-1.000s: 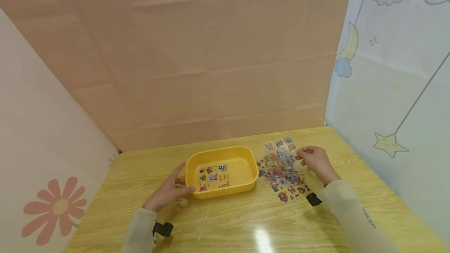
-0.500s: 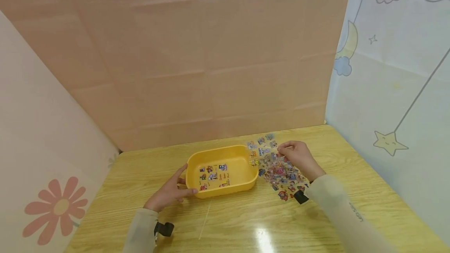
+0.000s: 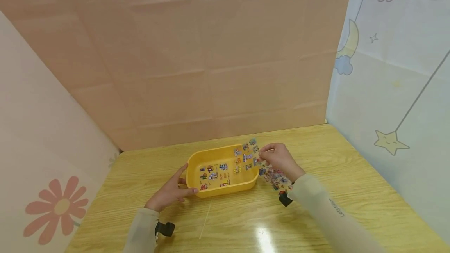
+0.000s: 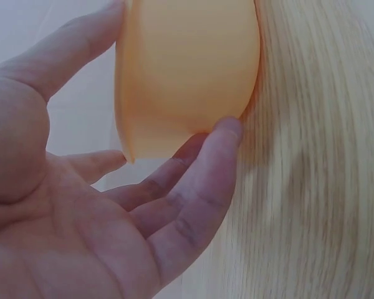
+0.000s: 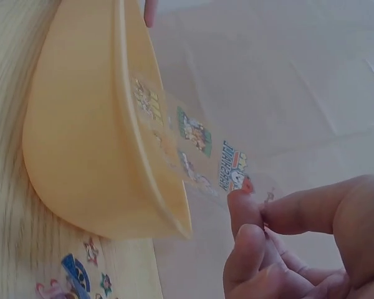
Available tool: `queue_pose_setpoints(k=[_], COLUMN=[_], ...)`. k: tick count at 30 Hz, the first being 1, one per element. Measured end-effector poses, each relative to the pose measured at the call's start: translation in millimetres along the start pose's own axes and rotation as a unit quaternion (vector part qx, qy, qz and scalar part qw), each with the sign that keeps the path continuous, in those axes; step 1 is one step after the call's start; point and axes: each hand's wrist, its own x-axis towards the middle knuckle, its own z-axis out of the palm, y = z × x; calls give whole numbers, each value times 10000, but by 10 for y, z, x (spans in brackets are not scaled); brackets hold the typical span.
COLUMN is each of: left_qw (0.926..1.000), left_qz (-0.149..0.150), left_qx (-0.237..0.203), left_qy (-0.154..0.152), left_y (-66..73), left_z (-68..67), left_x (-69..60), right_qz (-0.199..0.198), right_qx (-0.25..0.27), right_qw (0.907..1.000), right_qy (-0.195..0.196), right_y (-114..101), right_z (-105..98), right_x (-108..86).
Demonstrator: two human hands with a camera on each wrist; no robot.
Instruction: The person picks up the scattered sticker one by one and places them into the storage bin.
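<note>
My left hand (image 3: 170, 193) holds the left end of a yellow plastic basin (image 3: 225, 192), its thumb at the near side and fingers about the end wall. In the left wrist view, fingertips touch the basin's wall (image 4: 187, 75). Between thumb and fingers, my right hand (image 3: 282, 160) pinches the edge of a clear sticker sheet (image 3: 247, 158) with small cartoon pictures. The sheet slants over the basin's right rim, its lower part inside, as the right wrist view also shows. Another sticker sheet (image 3: 213, 175) lies flat on the basin's floor, towards the left.
More clear sticker sheets (image 3: 275, 179) lie overlapping on the wooden table (image 3: 239, 221), right of the basin and partly under my right arm. A thin pale strip (image 3: 205, 220) lies in front of the basin. Brown paper backs the table, with patterned walls at both sides.
My right hand has lifted one sticker sheet off the pile and carried it left, over the basin's right rim. The left hand and basin have stayed nearly still.
</note>
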Motion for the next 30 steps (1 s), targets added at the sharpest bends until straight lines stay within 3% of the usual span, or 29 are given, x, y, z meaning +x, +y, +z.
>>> queue_pose_setpoints(k=[30], left_qw=[9999], left_qz=[33], left_qx=[-129], left_qy=[-76], left_y=[22], left_z=[8], left_x=[-8], right_qz=[-143], right_qx=[-387], right_qw=[9958], right_qy=[-817], right_y=[-171], right_z=[668], right_x=[39])
